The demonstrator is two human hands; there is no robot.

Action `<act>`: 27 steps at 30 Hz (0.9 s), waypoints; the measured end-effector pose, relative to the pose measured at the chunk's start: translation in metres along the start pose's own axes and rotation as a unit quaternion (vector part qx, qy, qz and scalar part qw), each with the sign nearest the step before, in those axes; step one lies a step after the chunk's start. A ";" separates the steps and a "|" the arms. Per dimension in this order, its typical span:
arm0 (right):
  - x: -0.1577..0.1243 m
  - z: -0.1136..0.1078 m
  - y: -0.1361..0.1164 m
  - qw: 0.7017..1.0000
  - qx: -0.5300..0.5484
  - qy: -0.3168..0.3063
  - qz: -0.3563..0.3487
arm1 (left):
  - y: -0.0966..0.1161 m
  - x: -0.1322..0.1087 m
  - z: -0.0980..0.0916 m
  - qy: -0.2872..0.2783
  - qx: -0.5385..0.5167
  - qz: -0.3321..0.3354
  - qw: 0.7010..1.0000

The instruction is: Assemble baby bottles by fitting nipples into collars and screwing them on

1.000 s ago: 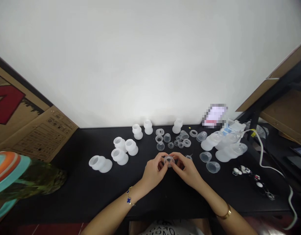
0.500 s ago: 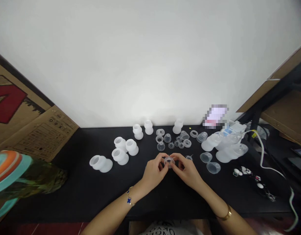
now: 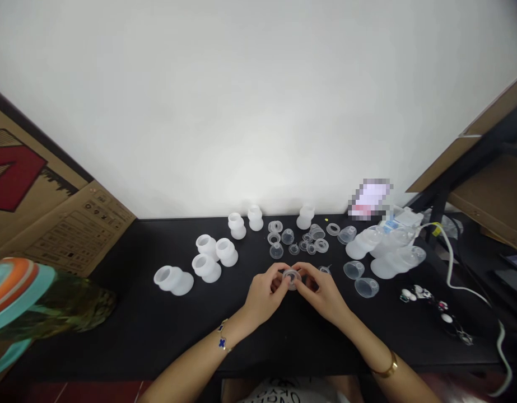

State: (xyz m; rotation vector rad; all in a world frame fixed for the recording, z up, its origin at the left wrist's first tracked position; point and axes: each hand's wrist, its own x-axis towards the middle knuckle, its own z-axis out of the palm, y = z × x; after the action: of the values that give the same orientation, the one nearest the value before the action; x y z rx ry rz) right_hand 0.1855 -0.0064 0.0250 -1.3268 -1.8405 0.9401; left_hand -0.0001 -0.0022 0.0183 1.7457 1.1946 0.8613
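Note:
My left hand (image 3: 264,292) and my right hand (image 3: 319,288) meet over the front middle of the black table. Between their fingertips they pinch a translucent bottle collar ring (image 3: 292,274) from both sides. What sits inside the ring is partly covered by the thumbs. Just right of my right fingers lies a clear bottle nipple (image 3: 324,270). Beyond the hands are several loose clear parts, among them a dome cap (image 3: 276,250), a ring (image 3: 321,245) and a nipple (image 3: 294,249).
White open-necked bottles stand at left, one at the front (image 3: 174,281), and along the wall. Clear dome caps (image 3: 367,287) and capped bottles (image 3: 395,263) lie at right, near a white cable (image 3: 451,263) and a beaded strap (image 3: 430,299). A large drink bottle (image 3: 69,305) is at far left.
The ring between my fingertips has tilted slightly and its round face shows more now. Both hands have stayed almost in place.

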 end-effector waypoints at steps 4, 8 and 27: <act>0.001 -0.001 0.002 1.000 0.014 0.001 0.000 | -0.002 0.000 0.000 -0.003 -0.009 -0.009 1.000; 0.001 0.001 0.007 1.000 0.010 0.006 -0.007 | -0.003 0.001 0.000 -0.004 -0.004 -0.020 1.000; 0.000 0.002 0.005 1.000 -0.006 -0.016 -0.009 | 0.002 0.001 -0.001 -0.011 0.047 -0.016 0.999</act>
State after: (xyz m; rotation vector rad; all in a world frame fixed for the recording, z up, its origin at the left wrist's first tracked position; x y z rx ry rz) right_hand 0.1861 -0.0053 0.0202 -1.3083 -1.8819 0.9477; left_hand -0.0003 -0.0016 0.0207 1.8011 1.2629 0.7759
